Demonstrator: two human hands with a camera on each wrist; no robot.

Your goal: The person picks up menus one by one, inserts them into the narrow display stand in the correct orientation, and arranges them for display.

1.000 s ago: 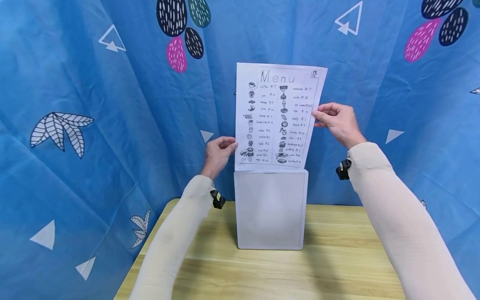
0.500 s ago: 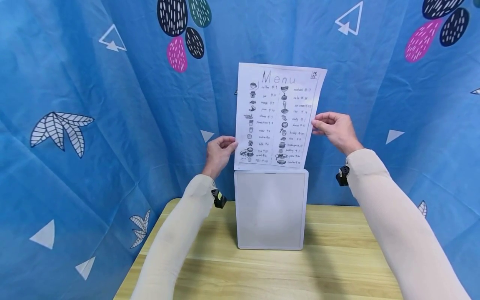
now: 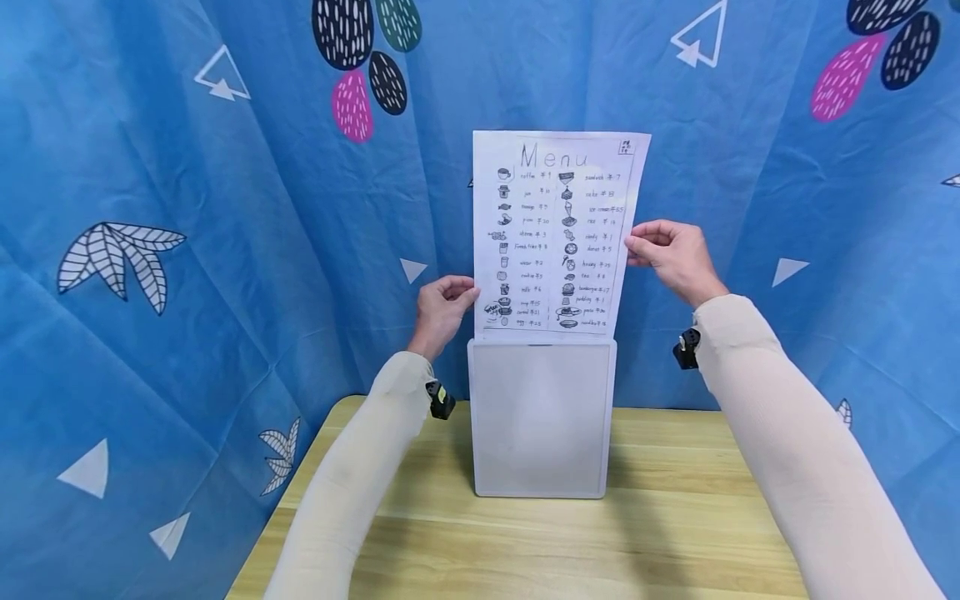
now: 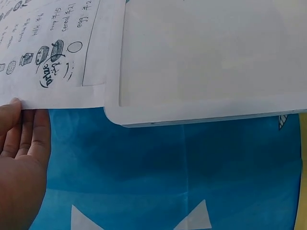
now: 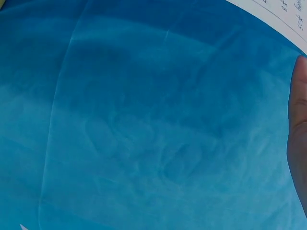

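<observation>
A white paper menu (image 3: 555, 237) with handwritten items and small drawings is held upright in the head view. Its bottom edge meets the top of a white-framed display stand (image 3: 540, 421), whose panel is blank grey. My left hand (image 3: 442, 312) pinches the menu's left edge low down, thumb in front and fingers behind. The right hand (image 3: 678, 258) pinches the right edge around mid-height. In the left wrist view the menu's lower corner (image 4: 93, 96) lies against the frame's rim (image 4: 112, 72). Only a sliver of the right thumb (image 5: 298, 105) shows in the right wrist view.
The stand is upright on a light wooden table (image 3: 540, 550). Behind and to the sides hangs a blue patterned curtain (image 3: 262, 208). Small black cameras sit on both wrists, the left one (image 3: 441, 400) close to the stand's left side.
My right hand has slid lower along the menu's edge. The menu has shifted slightly, its top edge now more level. The left hand has moved a little right; the stand stays put.
</observation>
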